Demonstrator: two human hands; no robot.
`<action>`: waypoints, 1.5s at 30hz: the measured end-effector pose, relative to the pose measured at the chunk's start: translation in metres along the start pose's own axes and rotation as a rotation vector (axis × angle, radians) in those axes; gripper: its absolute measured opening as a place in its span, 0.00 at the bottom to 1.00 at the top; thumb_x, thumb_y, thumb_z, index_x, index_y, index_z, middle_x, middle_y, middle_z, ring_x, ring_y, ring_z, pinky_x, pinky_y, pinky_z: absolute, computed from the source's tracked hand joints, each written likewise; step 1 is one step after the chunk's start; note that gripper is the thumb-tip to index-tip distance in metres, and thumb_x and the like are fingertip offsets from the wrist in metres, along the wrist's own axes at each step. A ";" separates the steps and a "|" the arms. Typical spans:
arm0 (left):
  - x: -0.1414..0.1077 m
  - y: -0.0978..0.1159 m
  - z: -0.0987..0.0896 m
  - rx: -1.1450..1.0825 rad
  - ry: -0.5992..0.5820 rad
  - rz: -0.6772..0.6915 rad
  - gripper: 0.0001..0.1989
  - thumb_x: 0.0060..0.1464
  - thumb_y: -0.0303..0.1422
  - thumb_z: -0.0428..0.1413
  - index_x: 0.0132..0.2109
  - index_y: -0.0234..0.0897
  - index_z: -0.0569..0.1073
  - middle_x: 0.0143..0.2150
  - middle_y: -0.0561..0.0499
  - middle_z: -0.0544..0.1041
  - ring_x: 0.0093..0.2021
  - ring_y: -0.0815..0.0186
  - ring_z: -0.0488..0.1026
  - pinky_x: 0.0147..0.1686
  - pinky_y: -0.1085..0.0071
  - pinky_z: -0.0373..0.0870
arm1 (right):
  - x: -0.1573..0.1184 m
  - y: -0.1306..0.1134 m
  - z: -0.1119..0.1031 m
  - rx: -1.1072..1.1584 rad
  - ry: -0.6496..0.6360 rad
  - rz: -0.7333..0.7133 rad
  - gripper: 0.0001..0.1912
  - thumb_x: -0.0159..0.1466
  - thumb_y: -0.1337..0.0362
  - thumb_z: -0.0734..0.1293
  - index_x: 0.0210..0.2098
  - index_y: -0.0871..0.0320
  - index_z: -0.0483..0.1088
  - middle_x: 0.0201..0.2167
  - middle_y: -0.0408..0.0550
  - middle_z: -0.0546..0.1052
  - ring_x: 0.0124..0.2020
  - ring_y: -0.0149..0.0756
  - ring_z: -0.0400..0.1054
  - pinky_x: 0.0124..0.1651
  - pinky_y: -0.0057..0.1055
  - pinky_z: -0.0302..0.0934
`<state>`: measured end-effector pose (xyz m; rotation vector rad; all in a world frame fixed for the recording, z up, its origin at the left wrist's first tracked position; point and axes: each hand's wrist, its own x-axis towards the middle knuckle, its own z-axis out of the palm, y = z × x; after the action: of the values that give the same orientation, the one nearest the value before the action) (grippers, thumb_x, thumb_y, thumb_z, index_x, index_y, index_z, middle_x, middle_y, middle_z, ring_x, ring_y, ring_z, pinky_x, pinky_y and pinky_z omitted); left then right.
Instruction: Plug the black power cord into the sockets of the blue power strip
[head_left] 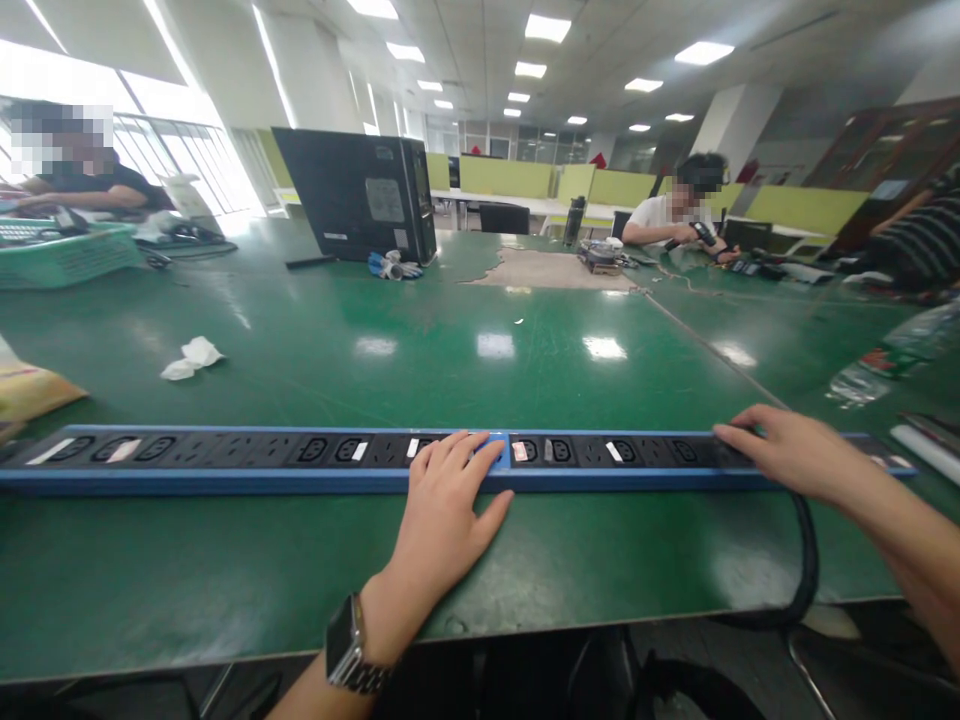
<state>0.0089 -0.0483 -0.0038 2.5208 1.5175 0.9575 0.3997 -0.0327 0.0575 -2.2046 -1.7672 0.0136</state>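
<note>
A long blue and black power strip [285,480] with many sockets and small stickers lies along the front of the green table. My left hand [450,500] rests on its middle, fingers spread over a blue section, with a watch on the wrist. Near the strip's right end is my right hand [787,445], its thumb and index finger apart at the far edge; the other fingers are partly hidden. A thick black cable [808,560] curves down beside the right forearm and under the table edge.
The green table [337,370] carries crumpled tissue [193,358], a black computer case [360,195], gloves [394,265], a green basket [67,255] and a yellow packet [37,390]. Plastic bottles [892,360] lie at right. One person [660,215] sits across; others are at both sides.
</note>
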 end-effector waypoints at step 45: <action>0.027 -0.005 -0.008 -0.280 0.138 -0.044 0.11 0.56 0.30 0.57 0.47 0.40 0.76 0.43 0.47 0.78 0.44 0.60 0.75 0.45 0.63 0.73 | -0.098 -0.077 0.104 0.766 -0.016 0.036 0.21 0.63 0.45 0.62 0.28 0.57 0.73 0.18 0.41 0.67 0.20 0.32 0.62 0.26 0.28 0.56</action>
<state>0.0097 -0.0253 0.0136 2.2597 1.3539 1.2615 0.2824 -0.0867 -0.0402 -1.6635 -1.3949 0.6087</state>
